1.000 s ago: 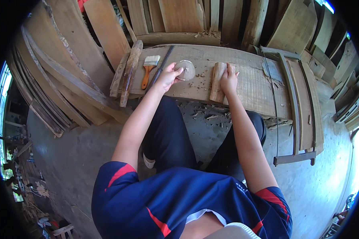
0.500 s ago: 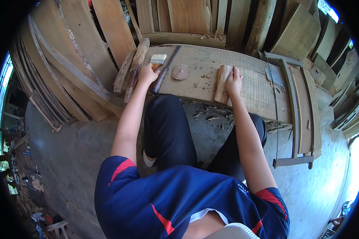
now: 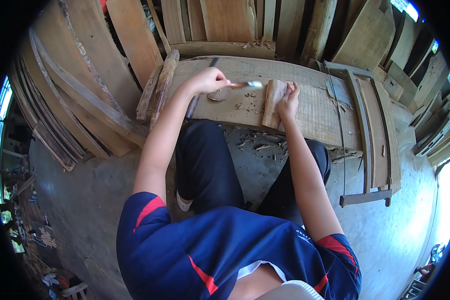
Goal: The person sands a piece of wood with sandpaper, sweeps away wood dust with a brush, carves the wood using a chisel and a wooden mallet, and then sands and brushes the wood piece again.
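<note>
My left hand (image 3: 209, 81) is closed around the handle of a flat paintbrush (image 3: 248, 84), raised above the bench. Its pale bristles, smeared by motion, point right toward a rough wooden block (image 3: 272, 106). Against the right side of that block rests my right hand (image 3: 287, 104), its fingers bent along the edge and gripping it. Wood chips (image 3: 246, 106) lie scattered left of the block on the thick plank bench (image 3: 325, 120). A round wooden disc (image 3: 218, 95) is partly covered by my left hand. Under my left wrist runs a long dark tool (image 3: 191, 107), its middle hidden.
A wooden frame saw (image 3: 366, 135) leans at the bench's right end. A bark-edged log strip (image 3: 164, 85) stands at the left end. Tall boards (image 3: 230, 20) line the back, and curved planks (image 3: 85, 85) lean at the left. Shavings (image 3: 264, 147) litter the floor beneath the bench.
My left hand has picked the paintbrush up from the bench's left end and swung it right, toward the block. My right hand stays at the block, with its fingers shifted slightly.
</note>
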`<state>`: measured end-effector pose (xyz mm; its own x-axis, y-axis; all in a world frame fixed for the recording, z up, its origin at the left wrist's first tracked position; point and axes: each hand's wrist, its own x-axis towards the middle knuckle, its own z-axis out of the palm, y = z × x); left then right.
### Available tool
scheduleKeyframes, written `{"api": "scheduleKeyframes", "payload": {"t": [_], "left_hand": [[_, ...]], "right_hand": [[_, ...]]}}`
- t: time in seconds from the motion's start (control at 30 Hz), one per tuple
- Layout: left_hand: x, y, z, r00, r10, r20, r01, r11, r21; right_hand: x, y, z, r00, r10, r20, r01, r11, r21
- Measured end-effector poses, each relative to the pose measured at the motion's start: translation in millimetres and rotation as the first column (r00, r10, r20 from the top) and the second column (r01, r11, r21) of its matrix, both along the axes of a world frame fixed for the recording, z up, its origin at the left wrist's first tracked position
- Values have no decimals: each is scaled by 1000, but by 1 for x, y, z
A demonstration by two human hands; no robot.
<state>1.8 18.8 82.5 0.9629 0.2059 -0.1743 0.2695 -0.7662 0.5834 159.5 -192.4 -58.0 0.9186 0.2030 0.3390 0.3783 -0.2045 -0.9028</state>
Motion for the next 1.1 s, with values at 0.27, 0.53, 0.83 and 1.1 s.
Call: {"api": "scheduleKeyframes", "payload": {"t": [0.27,0.53,0.83,1.1], "left_hand": [[79,-6,-23,965,101,240,-129,986,105],[76,-24,26,949,-190,-250,121,956,-269],[69,-18,6,972,135,192,-75,954,-289],[26,-35,55,901,-174,-398,238,964,117]], "right_hand": [[-11,8,9,1000,-10,-21,9,1000,-11],[-1,-4,5,999,-31,-25,31,999,-12],[0,0,4,1000,-14,-2,14,999,36],[8,-19,22,929,201,311,-31,879,-475]]}}
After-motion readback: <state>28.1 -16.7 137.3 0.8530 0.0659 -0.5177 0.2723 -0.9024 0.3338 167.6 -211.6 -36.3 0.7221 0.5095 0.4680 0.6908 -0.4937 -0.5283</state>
